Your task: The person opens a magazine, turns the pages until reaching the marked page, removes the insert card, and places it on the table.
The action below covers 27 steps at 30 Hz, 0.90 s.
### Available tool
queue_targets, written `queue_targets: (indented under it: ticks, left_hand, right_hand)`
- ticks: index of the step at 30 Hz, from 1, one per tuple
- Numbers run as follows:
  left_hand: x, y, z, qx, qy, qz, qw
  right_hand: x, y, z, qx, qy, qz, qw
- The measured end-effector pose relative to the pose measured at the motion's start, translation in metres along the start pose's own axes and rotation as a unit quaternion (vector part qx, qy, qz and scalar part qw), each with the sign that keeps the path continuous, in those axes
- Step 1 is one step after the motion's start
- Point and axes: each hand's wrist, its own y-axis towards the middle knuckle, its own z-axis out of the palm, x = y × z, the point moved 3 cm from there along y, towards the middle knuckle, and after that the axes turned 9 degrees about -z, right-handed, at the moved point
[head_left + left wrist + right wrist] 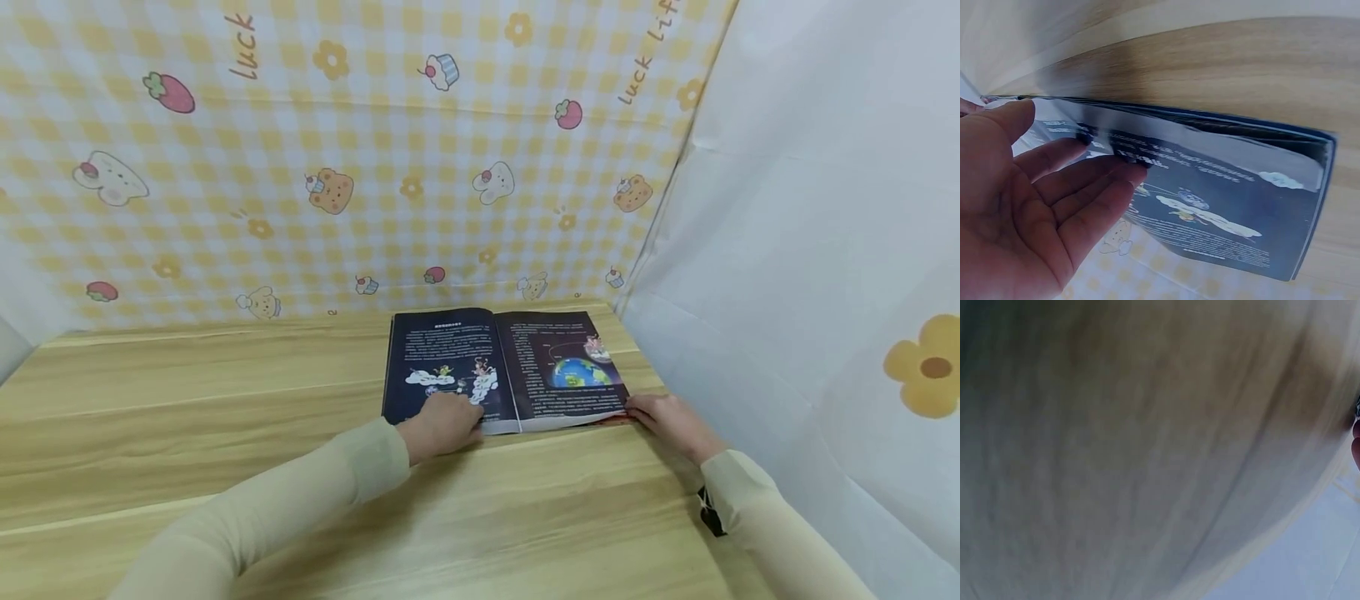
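An open book (450,333) with dark, printed pages lies on the wooden table. Its left page carries cloud drawings, its right page a globe picture. My left hand (444,423) rests over the bottom of the left page near the spine. In the left wrist view, the fingers (1104,206) of that hand are loosely bent with fingertips at the page, and the thumb is by the lower edge. At the book's lower right corner, my right hand (678,425) pinches the edge. Only a bit of its fingertips (1357,440) enters the right wrist view.
The wooden table (187,433) extends to the left and in front of the book. Behind it hangs a yellow checked cloth (405,133) with cartoon prints. A white cloth wall (810,250) stands close beside the right arm. A small black item (710,512) shows by the right sleeve.
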Motion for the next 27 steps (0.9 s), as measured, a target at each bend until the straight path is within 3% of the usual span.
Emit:
queue_targets:
  ticks: [11, 17, 27]
  left_hand:
    - [-0.011, 0.012, -0.009, -0.013, 0.027, -0.041, 0.9987]
    - [-0.032, 0.021, -0.008, -0.041, -0.001, -0.014, 0.9990]
    - [-0.069, 0.048, 0.005, 0.020, 0.012, -0.007, 0.9997]
  right_hand:
    - [0.002, 0.002, -0.003, -0.041, 0.003, -0.007, 0.9991]
    - [0.002, 0.002, -0.006, -0.049, 0.011, 0.004, 0.9987]
    - [0.001, 0.002, -0.010, -0.095, 0.002, -0.003, 0.9955]
